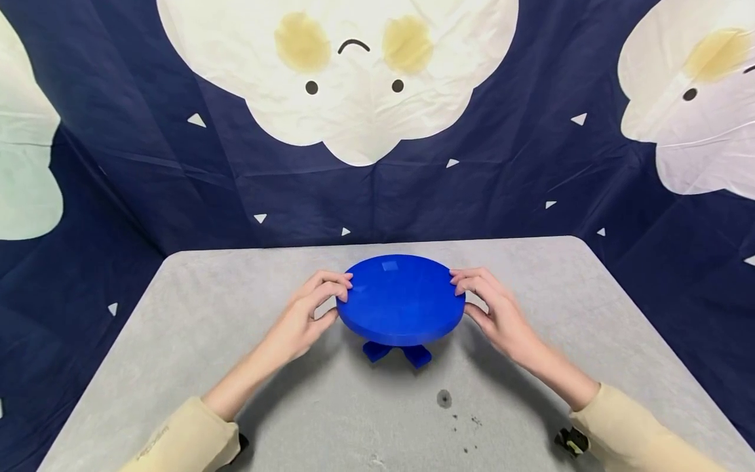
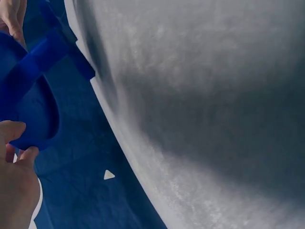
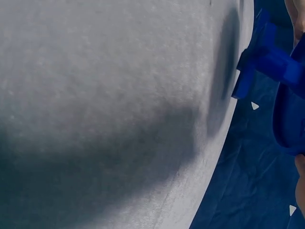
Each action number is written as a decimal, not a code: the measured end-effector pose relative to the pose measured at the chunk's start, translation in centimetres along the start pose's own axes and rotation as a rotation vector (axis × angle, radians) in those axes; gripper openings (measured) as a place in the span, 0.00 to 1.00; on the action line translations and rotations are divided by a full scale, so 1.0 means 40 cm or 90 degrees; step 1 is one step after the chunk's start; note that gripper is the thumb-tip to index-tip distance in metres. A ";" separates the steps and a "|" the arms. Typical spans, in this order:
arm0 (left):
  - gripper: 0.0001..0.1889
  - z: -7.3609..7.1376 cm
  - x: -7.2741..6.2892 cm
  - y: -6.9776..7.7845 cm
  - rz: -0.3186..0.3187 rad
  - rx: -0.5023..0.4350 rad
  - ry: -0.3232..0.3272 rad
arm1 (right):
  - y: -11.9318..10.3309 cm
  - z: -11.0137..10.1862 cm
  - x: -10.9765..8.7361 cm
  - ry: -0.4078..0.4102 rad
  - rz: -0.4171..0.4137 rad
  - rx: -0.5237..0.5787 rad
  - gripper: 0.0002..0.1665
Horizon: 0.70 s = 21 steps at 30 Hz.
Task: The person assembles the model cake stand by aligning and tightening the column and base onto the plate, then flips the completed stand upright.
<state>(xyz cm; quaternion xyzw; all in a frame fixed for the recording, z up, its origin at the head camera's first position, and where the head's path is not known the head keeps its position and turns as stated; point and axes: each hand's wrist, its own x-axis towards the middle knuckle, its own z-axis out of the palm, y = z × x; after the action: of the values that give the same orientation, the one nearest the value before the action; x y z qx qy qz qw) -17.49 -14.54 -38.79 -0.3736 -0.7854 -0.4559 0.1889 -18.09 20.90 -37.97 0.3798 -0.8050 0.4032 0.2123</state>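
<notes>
A blue round pedestal stand [image 1: 401,298] is upright in the middle of the head view, its flat disc top facing up. Below the disc, splayed feet [image 1: 417,356] show near the tabletop. My left hand [image 1: 309,308] grips the disc's left edge, fingertips on top and thumb lower at the rim. On the opposite edge, my right hand [image 1: 495,311] pinches the rim in the same way. Both wrist views show the stand's underside, with a raised lip and a central post [image 2: 38,59] leading to the crossed feet [image 3: 250,59]. Most of the right hand is cut off in its own wrist view.
The grey tabletop [image 1: 283,406] has rounded back corners and a dark round stain [image 1: 444,398] with smaller specks in front of the stand. A navy cloth [image 1: 366,203] with white clouds and triangles hangs behind and along both sides.
</notes>
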 end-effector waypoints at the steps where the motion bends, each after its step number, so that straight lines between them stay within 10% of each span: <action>1: 0.21 0.000 -0.003 0.003 0.002 0.016 -0.001 | -0.002 0.001 -0.003 0.002 -0.007 -0.006 0.22; 21: 0.20 0.018 -0.056 0.013 0.076 0.060 0.005 | -0.014 0.008 -0.042 -0.053 -0.057 0.002 0.28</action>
<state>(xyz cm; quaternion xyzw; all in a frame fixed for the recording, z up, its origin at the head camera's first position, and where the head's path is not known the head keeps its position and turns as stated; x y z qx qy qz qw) -15.59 -14.70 -40.28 -0.4088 -0.7813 -0.4081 0.2363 -16.62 21.15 -38.99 0.4323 -0.7946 0.3784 0.1963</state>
